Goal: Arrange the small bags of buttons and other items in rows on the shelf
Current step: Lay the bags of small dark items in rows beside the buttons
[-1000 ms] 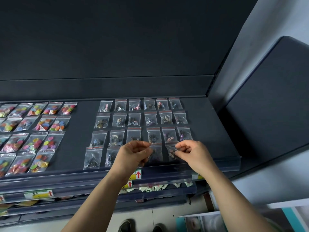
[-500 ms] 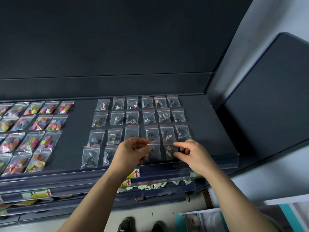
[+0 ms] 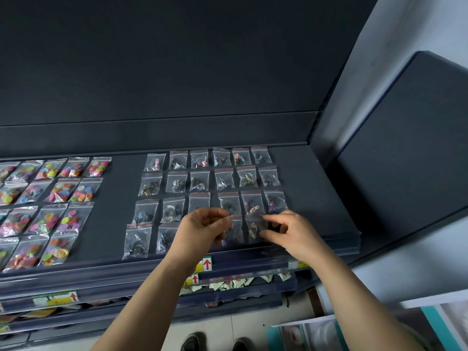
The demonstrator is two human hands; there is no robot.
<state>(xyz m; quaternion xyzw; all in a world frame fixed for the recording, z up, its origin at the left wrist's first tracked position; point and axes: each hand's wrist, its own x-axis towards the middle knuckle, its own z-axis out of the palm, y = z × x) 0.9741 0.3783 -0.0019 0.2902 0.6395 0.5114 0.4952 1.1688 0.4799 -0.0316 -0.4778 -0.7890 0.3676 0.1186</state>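
Observation:
Small clear bags of dark metal pieces (image 3: 224, 178) lie in rows on the right half of the dark shelf (image 3: 119, 198). Both hands work at the front row. My left hand (image 3: 202, 230) pinches the top edge of one small bag (image 3: 236, 230) between thumb and fingers. Just right of it, my right hand (image 3: 291, 231) pinches the right side of the neighbouring bag (image 3: 254, 229), which holds pinkish pieces. Two more front-row bags (image 3: 138, 239) lie to the left; my left hand partly hides the bags between.
Bags of colourful buttons (image 3: 63, 196) lie in rows on the shelf's left half. A clear price rail (image 3: 253, 254) runs along the front edge, with lower shelves below it. A dark side panel (image 3: 405, 160) stands to the right.
Both hands have stayed at the front row. My right hand's fingers have shifted onto the bag with pinkish pieces, and my left hand has turned slightly on its bag.

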